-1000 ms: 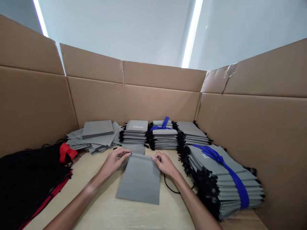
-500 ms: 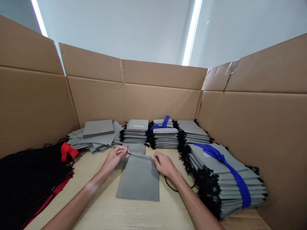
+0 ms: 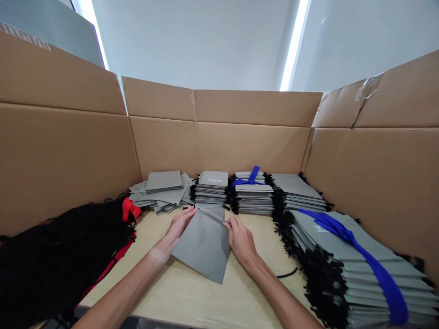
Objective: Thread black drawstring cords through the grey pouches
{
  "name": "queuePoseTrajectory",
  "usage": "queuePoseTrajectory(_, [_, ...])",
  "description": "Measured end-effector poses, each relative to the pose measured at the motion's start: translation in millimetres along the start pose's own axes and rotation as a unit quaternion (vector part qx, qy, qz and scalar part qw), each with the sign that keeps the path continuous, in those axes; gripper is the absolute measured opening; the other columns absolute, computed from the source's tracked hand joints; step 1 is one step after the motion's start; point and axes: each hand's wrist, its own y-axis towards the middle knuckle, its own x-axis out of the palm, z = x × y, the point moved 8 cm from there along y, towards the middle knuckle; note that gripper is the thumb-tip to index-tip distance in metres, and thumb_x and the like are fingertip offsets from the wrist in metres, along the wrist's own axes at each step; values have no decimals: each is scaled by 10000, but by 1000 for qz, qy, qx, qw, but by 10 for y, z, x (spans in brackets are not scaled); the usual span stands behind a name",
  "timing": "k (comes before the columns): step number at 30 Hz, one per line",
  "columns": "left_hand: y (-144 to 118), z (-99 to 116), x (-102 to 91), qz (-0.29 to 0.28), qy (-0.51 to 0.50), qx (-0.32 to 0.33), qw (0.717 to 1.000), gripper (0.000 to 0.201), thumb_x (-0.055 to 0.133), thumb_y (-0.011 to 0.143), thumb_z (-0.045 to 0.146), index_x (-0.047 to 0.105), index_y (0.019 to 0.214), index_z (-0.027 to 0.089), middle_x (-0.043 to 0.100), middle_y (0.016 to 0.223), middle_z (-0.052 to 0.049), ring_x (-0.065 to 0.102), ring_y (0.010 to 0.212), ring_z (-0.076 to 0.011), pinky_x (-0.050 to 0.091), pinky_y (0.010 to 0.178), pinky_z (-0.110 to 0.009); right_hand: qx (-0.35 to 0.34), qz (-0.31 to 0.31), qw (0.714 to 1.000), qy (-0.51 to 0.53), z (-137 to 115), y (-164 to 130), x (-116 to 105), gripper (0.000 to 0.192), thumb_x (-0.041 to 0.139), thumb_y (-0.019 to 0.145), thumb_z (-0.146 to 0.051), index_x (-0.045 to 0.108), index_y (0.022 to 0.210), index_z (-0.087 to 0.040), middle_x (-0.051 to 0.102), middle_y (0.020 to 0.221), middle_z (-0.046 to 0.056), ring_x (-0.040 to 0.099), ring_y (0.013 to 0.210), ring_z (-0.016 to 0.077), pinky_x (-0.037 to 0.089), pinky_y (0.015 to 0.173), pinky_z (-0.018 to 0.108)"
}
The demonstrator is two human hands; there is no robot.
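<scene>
A flat grey drawstring pouch [image 3: 206,244] hangs tilted over the table in front of me, its hemmed top edge away from me. My left hand [image 3: 180,224] is closed at its top left corner, where a short black cord tip pokes out by the fingers. At the top right corner my right hand [image 3: 241,240] pinches the hem between thumb and fingers. Part of a black cord [image 3: 288,274] shows on the table beyond my right forearm. Another grey pouch [image 3: 216,211] lies partly hidden behind the held one.
Loose grey pouches [image 3: 164,181] lie at the back left, beside neat corded stacks [image 3: 211,194]. Blue ribbon [image 3: 363,256] ties a large stack [image 3: 356,237] at right. A heap of black cords [image 3: 68,256] with a red tie [image 3: 130,210] covers the left. Cardboard walls [image 3: 254,146] surround the table.
The pouch has turned, its lower edge now slanting down to the right. My left hand has moved in closer to its corner. The view has swung left, shifting the scene rightward.
</scene>
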Motion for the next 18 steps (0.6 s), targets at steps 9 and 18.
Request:
queuePoseTrajectory(9, [-94,-74,-309,36,73,-51,995,104,724,745,107,663,779,184,752,733,-60,735,623,-178,613,677,-260,-21,-64,998,-19,66,13,-102,194,468,1159,-293,619,1044,-251,723,1111,51,723,924,221,403,693,288])
queuePoseTrajectory(18, [-700,1826,-923,155,607,202,753,259,522,853,410,717,834,240,726,732,-19,706,765,-253,510,709,-303,11,-69,996,50,302,29,-159,226,462,1146,-325,632,1019,-245,738,1090,58,709,989,239,430,767,301])
